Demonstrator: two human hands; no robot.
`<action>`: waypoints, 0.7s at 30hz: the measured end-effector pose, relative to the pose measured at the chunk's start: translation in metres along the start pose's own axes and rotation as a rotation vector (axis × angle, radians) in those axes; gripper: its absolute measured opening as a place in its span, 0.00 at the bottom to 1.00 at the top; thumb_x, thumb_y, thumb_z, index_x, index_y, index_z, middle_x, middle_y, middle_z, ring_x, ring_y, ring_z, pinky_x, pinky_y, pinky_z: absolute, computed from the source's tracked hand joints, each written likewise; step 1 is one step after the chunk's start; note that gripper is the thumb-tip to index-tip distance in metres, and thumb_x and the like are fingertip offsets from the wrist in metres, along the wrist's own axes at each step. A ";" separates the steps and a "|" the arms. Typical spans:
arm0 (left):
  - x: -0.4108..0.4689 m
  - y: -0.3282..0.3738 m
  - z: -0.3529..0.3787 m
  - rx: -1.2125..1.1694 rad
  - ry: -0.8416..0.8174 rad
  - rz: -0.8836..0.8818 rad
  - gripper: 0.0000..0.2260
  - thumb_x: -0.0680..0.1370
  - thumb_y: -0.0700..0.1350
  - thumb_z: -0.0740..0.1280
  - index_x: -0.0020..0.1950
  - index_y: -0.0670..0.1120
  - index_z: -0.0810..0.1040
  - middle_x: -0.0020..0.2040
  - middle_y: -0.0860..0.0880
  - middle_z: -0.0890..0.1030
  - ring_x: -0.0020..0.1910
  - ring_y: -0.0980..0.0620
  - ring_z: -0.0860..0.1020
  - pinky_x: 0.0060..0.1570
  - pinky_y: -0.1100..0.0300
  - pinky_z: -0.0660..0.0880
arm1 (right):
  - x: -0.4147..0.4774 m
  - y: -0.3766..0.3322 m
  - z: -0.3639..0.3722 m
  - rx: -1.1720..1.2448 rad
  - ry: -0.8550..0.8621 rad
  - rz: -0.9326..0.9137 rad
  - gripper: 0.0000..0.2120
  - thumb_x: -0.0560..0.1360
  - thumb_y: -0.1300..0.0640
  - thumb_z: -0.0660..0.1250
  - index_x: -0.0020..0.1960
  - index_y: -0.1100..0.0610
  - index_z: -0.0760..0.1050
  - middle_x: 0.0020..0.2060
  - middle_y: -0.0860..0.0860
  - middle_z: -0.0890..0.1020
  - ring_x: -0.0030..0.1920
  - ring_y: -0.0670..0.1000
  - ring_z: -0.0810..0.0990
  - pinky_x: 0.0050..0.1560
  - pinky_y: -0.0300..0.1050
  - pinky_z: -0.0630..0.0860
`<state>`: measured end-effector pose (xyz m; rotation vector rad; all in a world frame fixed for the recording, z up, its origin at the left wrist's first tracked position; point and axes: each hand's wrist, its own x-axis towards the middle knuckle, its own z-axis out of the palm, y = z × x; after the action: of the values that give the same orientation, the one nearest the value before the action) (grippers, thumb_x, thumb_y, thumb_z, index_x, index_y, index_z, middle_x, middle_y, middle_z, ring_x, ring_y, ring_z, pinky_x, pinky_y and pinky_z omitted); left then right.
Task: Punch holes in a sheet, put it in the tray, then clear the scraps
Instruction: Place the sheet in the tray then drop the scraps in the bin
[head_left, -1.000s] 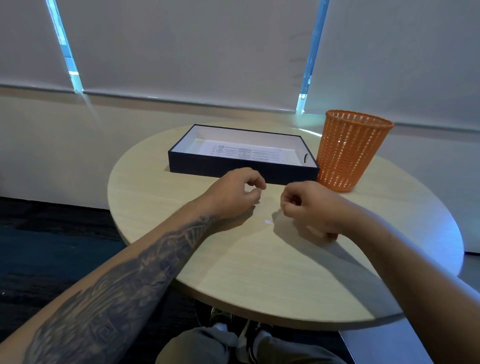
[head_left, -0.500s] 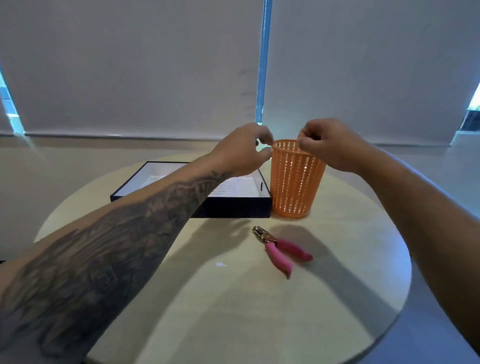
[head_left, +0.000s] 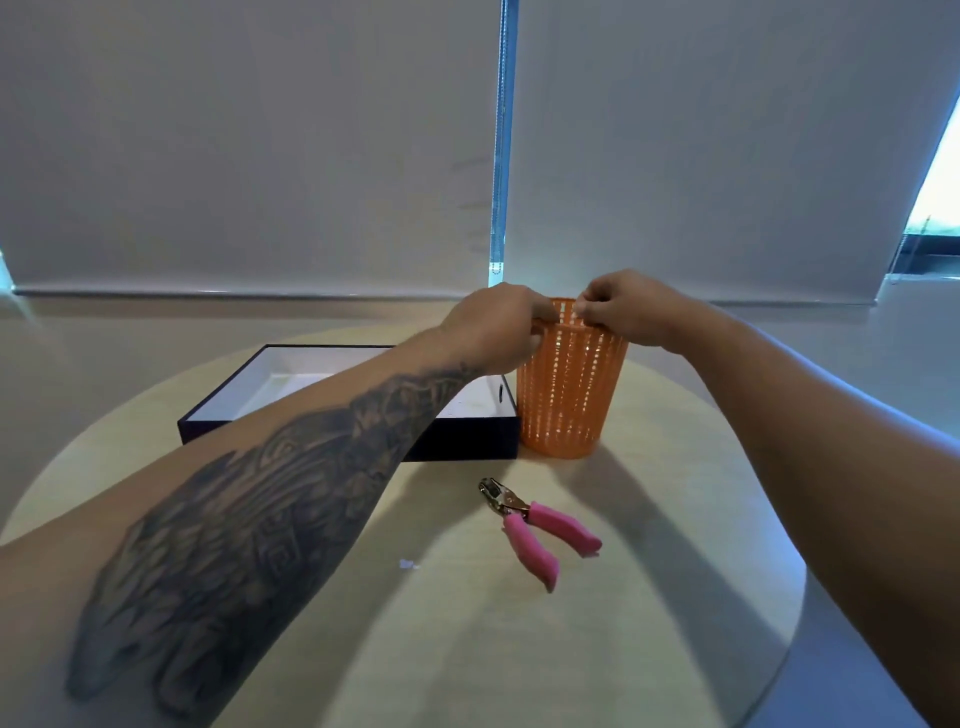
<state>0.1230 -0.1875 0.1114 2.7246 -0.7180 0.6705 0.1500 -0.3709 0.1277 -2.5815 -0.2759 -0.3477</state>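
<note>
Both my hands hover over the rim of the orange mesh basket (head_left: 569, 395) at the back of the round table (head_left: 519, 649). My left hand (head_left: 493, 322) is at the rim's left side with its fingers pinched together. My right hand (head_left: 628, 306) is above the rim's right side, fingertips also pinched; nothing shows between the fingers of either hand. The dark tray (head_left: 467, 444) stands left of the basket, touching it, and my left forearm hides most of its white inside. A pink-handled hole punch (head_left: 535, 525) lies in front of the basket. A small white scrap (head_left: 407, 564) lies left of the punch.
The table's edge curves close on the right and front. Drawn grey window blinds (head_left: 260, 156) and a low wall stand behind the table. A bright window gap shows at the far right.
My hands rose from the table in front of the tray to the basket's rim, and have since closed in over it. The view turned right, bringing the hole punch into sight.
</note>
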 end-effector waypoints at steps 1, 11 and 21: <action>0.000 0.000 0.000 -0.002 0.003 0.000 0.14 0.80 0.47 0.65 0.65 0.54 0.81 0.61 0.48 0.82 0.59 0.46 0.79 0.54 0.53 0.74 | 0.000 0.000 0.001 -0.002 0.002 0.001 0.10 0.83 0.51 0.64 0.58 0.55 0.78 0.48 0.52 0.82 0.51 0.52 0.80 0.49 0.46 0.72; -0.003 0.001 0.004 -0.019 0.007 -0.035 0.17 0.80 0.46 0.63 0.67 0.53 0.79 0.63 0.49 0.81 0.61 0.47 0.78 0.56 0.53 0.73 | -0.003 0.002 -0.002 0.089 0.012 0.018 0.04 0.81 0.54 0.67 0.54 0.54 0.78 0.47 0.51 0.82 0.47 0.47 0.80 0.42 0.41 0.73; -0.005 -0.004 0.008 -0.053 -0.053 -0.015 0.20 0.79 0.47 0.63 0.72 0.52 0.75 0.65 0.48 0.80 0.63 0.47 0.77 0.59 0.50 0.75 | -0.005 0.002 -0.001 0.086 0.047 -0.017 0.09 0.81 0.52 0.67 0.59 0.55 0.79 0.47 0.49 0.82 0.53 0.51 0.81 0.49 0.44 0.76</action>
<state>0.1244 -0.1846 0.1013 2.7059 -0.7162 0.5696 0.1456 -0.3733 0.1262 -2.4847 -0.2898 -0.3943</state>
